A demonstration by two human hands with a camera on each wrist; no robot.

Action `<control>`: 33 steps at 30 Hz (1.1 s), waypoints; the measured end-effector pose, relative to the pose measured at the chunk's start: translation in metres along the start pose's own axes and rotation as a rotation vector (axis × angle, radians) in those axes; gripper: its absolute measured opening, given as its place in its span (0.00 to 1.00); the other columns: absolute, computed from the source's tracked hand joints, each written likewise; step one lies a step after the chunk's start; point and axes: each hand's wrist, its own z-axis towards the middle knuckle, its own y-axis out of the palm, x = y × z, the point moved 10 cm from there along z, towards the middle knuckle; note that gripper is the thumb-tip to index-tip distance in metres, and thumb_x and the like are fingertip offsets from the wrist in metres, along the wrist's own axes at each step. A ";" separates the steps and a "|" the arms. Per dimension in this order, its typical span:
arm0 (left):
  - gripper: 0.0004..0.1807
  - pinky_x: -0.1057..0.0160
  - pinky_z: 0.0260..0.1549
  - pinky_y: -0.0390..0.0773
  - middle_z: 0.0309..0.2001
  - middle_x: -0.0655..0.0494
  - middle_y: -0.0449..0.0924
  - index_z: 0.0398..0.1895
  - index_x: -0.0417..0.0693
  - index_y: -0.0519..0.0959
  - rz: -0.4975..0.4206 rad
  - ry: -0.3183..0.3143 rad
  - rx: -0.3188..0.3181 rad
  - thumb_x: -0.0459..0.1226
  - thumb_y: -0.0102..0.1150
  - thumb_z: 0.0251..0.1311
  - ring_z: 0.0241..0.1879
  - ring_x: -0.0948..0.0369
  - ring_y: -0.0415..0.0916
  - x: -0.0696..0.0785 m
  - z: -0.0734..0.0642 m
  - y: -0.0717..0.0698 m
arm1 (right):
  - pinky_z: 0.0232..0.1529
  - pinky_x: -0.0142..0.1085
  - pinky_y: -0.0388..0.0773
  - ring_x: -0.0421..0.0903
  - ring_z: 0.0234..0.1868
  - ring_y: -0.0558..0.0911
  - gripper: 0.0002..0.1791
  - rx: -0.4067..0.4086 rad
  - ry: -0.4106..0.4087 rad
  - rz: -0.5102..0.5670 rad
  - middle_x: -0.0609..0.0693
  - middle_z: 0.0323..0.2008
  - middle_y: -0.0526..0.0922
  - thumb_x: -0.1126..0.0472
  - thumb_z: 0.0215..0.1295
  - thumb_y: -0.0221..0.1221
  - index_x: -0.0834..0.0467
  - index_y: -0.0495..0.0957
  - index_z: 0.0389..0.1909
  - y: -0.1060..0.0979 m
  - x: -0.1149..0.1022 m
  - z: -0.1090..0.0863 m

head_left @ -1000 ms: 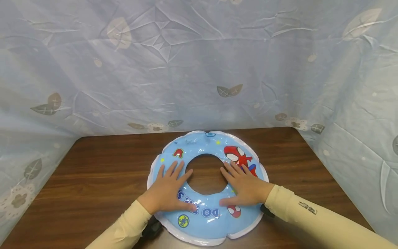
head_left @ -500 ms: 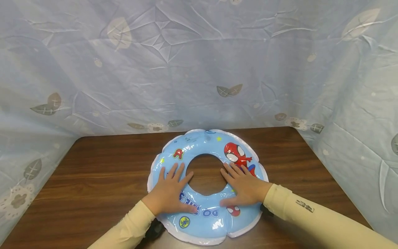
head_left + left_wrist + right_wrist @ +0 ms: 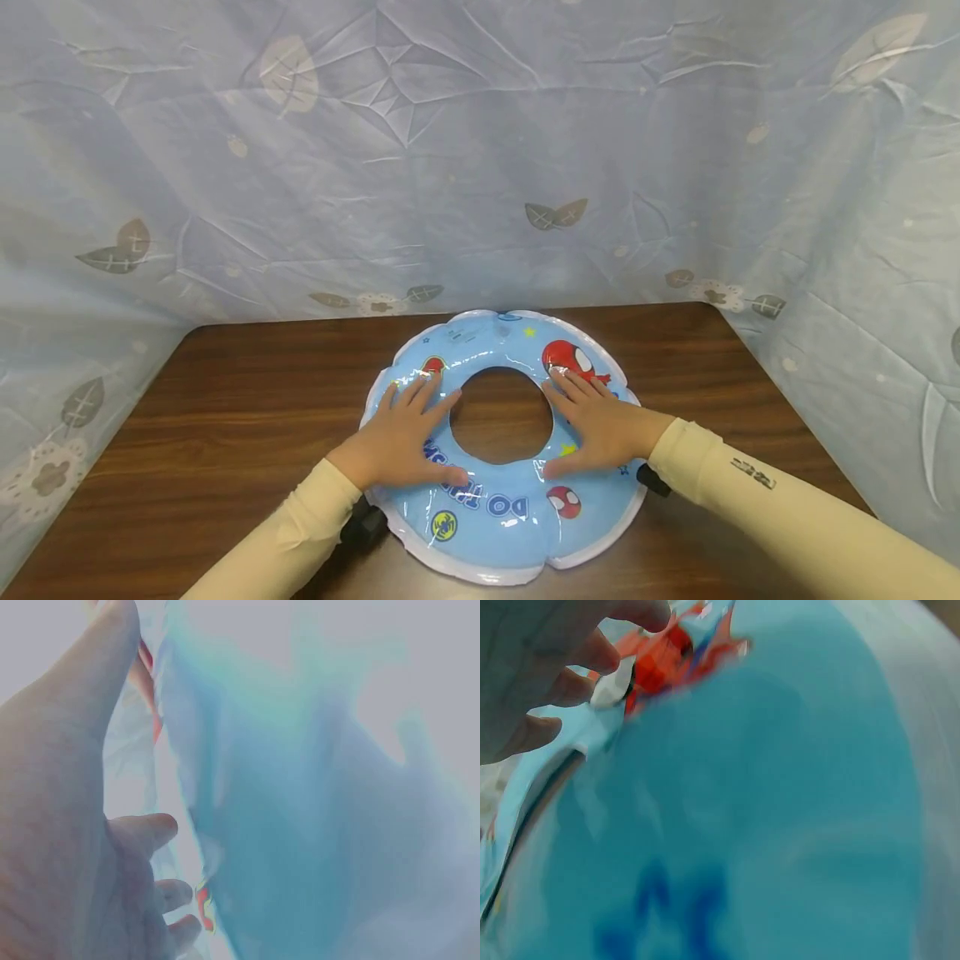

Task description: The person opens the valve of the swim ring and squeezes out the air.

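A light blue inflatable swim ring (image 3: 510, 533) with a white scalloped edge lies on the brown wooden table (image 3: 247, 417). Red cartoon figures, lettering and a yellow spider badge are printed on it. My left hand (image 3: 405, 442) rests spread on the ring's left side, its thumb pointing inward over the lettering. On the right side my right hand (image 3: 603, 425) lies with fingers spread, the fingertips over the red figure. The right wrist view shows the right fingers (image 3: 592, 652) just over that print. In the left wrist view the blue surface (image 3: 277, 825) is blurred beside the hand.
A pale blue-grey curtain (image 3: 480, 167) with leaf and flower prints hangs behind the table and along both sides. Dark wrist devices (image 3: 363, 525) show under the forearms. Bare wood is visible through the ring's hole.
Both hands have shifted slightly away from the person over the ring, the right one more. The red figure is now more covered by the right fingers. The ring has barely moved.
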 end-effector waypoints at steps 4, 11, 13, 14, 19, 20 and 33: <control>0.64 0.26 0.72 0.43 0.83 0.40 0.46 0.83 0.53 0.56 0.063 0.000 0.018 0.79 0.56 0.49 0.81 0.38 0.41 -0.009 0.014 -0.012 | 0.77 0.66 0.39 0.65 0.82 0.43 0.70 0.037 0.020 0.010 0.61 0.83 0.46 0.21 0.51 0.62 0.60 0.48 0.83 -0.015 0.011 0.008; 0.59 0.28 0.73 0.43 0.83 0.40 0.45 0.83 0.53 0.55 0.106 -0.004 -0.010 0.76 0.54 0.56 0.81 0.38 0.42 -0.008 0.048 -0.023 | 0.77 0.66 0.37 0.64 0.83 0.41 0.68 0.033 0.045 -0.007 0.62 0.83 0.43 0.21 0.55 0.59 0.62 0.46 0.83 -0.028 0.021 0.032; 0.58 0.29 0.74 0.43 0.83 0.40 0.45 0.84 0.53 0.54 0.105 -0.001 -0.028 0.75 0.53 0.58 0.81 0.39 0.41 -0.005 0.057 -0.024 | 0.77 0.66 0.38 0.64 0.83 0.41 0.68 0.025 0.038 -0.024 0.62 0.83 0.43 0.20 0.56 0.57 0.63 0.45 0.83 -0.030 0.019 0.038; 0.58 0.29 0.74 0.43 0.83 0.40 0.44 0.84 0.53 0.54 0.103 0.000 -0.037 0.75 0.53 0.59 0.81 0.39 0.41 -0.004 0.062 -0.024 | 0.77 0.66 0.38 0.64 0.83 0.42 0.68 0.022 0.034 -0.034 0.62 0.83 0.43 0.20 0.57 0.56 0.63 0.45 0.83 -0.031 0.018 0.042; 0.56 0.31 0.74 0.43 0.83 0.41 0.43 0.84 0.53 0.52 0.082 -0.017 -0.086 0.73 0.51 0.62 0.82 0.40 0.40 -0.001 0.083 -0.019 | 0.78 0.63 0.39 0.64 0.83 0.42 0.67 0.001 0.017 -0.047 0.62 0.83 0.43 0.18 0.58 0.53 0.62 0.46 0.83 -0.032 0.010 0.056; 0.55 0.31 0.75 0.44 0.83 0.41 0.43 0.84 0.53 0.51 0.081 -0.025 -0.095 0.73 0.50 0.63 0.82 0.41 0.40 -0.002 0.087 -0.017 | 0.79 0.62 0.39 0.63 0.83 0.41 0.67 -0.009 0.020 -0.051 0.61 0.83 0.43 0.18 0.58 0.52 0.61 0.45 0.83 -0.031 0.009 0.058; 0.55 0.33 0.75 0.44 0.83 0.42 0.45 0.84 0.55 0.54 0.064 -0.095 -0.154 0.74 0.49 0.61 0.82 0.41 0.43 -0.008 0.100 0.002 | 0.79 0.61 0.42 0.62 0.83 0.45 0.63 -0.074 0.053 -0.050 0.61 0.83 0.44 0.20 0.61 0.52 0.60 0.47 0.83 -0.016 0.015 0.067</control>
